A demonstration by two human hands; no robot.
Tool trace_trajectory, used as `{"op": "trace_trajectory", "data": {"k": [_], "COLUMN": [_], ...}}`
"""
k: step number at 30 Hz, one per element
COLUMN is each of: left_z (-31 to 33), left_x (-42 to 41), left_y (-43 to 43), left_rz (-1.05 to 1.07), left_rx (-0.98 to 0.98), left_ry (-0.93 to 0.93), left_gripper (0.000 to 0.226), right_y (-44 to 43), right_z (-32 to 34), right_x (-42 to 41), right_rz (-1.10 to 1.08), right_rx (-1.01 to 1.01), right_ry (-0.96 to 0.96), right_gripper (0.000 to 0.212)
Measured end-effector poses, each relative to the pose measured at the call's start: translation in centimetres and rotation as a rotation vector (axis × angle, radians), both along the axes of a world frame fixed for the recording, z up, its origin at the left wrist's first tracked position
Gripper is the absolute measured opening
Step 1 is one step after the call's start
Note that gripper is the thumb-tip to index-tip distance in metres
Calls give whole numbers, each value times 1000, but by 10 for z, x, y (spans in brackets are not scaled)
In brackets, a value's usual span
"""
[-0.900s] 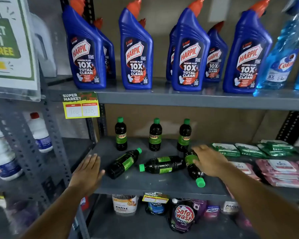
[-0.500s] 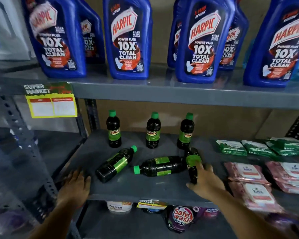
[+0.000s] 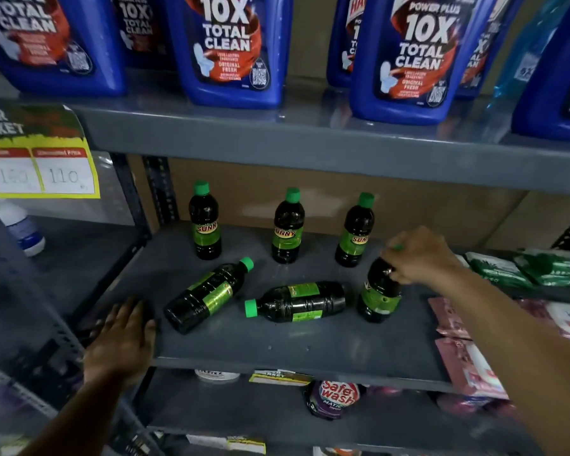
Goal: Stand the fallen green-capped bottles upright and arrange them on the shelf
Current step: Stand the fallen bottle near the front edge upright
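Head cam | R hand [image 3: 417, 256] fingers clamped on neck of upright bottle [image 3: 379, 292] (cap mostly hidden) on shelf [image 3: 310, 343] | L hand [image 3: 122, 337] flat, fingers spread, shelf's front-left edge | 2 fallen bottles [image 3: 208, 294] between

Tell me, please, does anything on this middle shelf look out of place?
Yes: two green-capped bottles lie on their sides, one diagonal at the left, one in the middle, in front of three upright ones. The right hand grips another by its top.
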State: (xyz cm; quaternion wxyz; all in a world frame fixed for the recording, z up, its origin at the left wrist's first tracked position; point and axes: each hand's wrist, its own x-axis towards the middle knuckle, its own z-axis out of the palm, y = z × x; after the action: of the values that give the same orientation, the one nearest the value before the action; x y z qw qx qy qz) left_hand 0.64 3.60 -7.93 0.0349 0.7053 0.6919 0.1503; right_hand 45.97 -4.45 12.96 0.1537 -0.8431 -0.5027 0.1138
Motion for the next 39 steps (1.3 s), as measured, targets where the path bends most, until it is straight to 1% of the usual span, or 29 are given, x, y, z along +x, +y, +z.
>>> {"op": "trace_trajectory", "data": {"k": [1,2,6,8,10,11,13,15,17,18,19,22,23,25,27,29,30,31,33,35,37,39], "left_z": [0,0,0,0,1,1,2,3,4,5,6,7,6,4,3,3,3,3,3,2,2,2], "left_x": [0,0,-1,-2,-2,-2,-2,-1,0,1,1,2,2,1,0,0,0,0,-1,-1,-1,-2], "left_y": [0,0,0,0,0,0,-1,0,1,2,2,2,2,2,3,3,3,4,5,4,3,6], "left_rz": [5,14,12,10,6,5,6,7,9,10,12,12,12,13,14,11,11,11,10,6,-4,-31], "left_rx": [-9,-18,-43,-50,-52,-50,-48,-55,-73,-76,-75,-74,-78,-83,-90,-95,-97,-98,-92,-77,-69,-79], "left_ry": [-1,1,18,23,27,24,18,30,48,51,52,50,56,61,61,62,62,62,66,68,74,108], "left_gripper": [74,74,64,67,74,75,76,77,76,75,75,72,68,61,59,60,60,60,62,68,69,66], "right_y": [8,13,21,18,11,7,-4,-15,-20,-19,-18,-13,-12,-12,-11,-10,-9,-7,-4,-3,-4,-7], "right_z": [1,1,-10,-14,-16,-20,-34,-53,-72,-80,-86,-97,-101,-107,-114,-119,-120,-120,-119,-119,-124,-127], "right_x": [6,9,11,6,2,2,0,-4,-8,-8,-7,-2,0,2,2,1,1,2,4,7,8,5], "right_rz": [-3,5,43,49,31,11,-41,-119,-200,-216,-217,-206,-190,-126,-74,-91,-113,-119,-104,-49,-17,-53], "right_rx": [55,69,105,125,142,162,259,405,437,435,450,517,533,553,579,594,605,605,567,554,571,579], "right_ry": [32,53,56,12,-23,-23,-3,44,120,152,179,285,359,487,471,364,343,362,461,489,439,452], "right_gripper": [30,30,24,21,9,18,57,84,98,100,97,77,74,75,78,82,78,71,60,60,60,57]}}
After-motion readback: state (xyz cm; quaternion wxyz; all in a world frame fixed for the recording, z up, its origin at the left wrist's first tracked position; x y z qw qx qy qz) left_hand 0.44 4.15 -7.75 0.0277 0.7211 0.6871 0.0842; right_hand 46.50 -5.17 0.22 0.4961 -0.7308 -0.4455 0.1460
